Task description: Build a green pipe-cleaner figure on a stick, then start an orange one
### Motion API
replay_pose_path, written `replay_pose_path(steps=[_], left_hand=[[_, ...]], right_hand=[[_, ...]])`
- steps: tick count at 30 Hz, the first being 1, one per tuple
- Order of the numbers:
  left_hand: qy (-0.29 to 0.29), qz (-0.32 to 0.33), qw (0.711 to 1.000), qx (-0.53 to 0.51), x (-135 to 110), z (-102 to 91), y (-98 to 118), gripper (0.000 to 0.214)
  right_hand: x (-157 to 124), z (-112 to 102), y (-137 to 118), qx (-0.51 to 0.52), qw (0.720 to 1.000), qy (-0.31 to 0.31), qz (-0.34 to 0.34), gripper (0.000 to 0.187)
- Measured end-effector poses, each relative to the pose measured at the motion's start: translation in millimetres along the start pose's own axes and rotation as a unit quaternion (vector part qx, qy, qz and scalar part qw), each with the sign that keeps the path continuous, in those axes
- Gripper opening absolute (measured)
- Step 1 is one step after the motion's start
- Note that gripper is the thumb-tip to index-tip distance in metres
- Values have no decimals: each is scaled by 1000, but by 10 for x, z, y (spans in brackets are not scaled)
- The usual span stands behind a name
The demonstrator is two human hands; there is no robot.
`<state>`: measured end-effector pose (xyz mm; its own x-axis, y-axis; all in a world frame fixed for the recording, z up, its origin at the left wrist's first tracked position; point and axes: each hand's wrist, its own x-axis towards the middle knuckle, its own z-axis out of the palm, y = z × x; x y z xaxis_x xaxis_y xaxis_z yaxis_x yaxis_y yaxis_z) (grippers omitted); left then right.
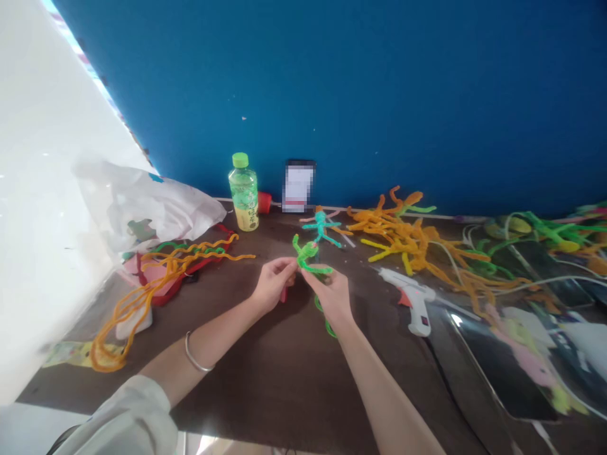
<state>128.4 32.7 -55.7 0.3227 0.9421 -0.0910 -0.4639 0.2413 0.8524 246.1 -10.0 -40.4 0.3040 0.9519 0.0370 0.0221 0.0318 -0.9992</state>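
Observation:
A small green pipe-cleaner figure (308,253) with bent limbs is held up between both hands over the table. My left hand (275,281) is closed in a pinch at its lower left side. From under those fingers pokes a bit of something red (283,294), mostly hidden. My right hand (332,296) grips the figure from below and the right, thumb near the left fingertips. A curly green pipe-cleaner strand (330,328) hangs beside the right wrist. Just behind lies a turquoise pipe-cleaner figure (321,225).
Left are orange pipe cleaners (165,278), a red tray (168,294) and a plastic bag (165,202). A bottle (245,196) and a phone (298,186) stand behind. Right lie orange pipe-cleaner pieces (408,237), a corded glue gun (412,294) and a dark tablet (502,366).

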Motion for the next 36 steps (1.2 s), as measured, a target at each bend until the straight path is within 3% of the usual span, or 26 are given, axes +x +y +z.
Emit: replay_pose_path(steps=[7, 18, 28, 31, 36], left_hand=[[-2, -9, 999, 54, -36, 36, 38, 33], [-47, -99, 993, -47, -48, 40, 100, 25], [-129, -203, 965, -101, 21, -53, 114, 11], [-129, -229, 953, -152, 26, -59, 125, 2], [-99, -302, 916, -246, 6, -50, 163, 16]], right_hand=[[26, -45, -16, -117, 988, 11, -98, 14], [63, -107, -108, -128, 988, 21, -82, 15], [95, -140, -117, -113, 992, 32, -35, 18], [90, -119, -76, -84, 996, 39, 20, 23], [91, -107, 5, 7, 992, -1, 126, 31]])
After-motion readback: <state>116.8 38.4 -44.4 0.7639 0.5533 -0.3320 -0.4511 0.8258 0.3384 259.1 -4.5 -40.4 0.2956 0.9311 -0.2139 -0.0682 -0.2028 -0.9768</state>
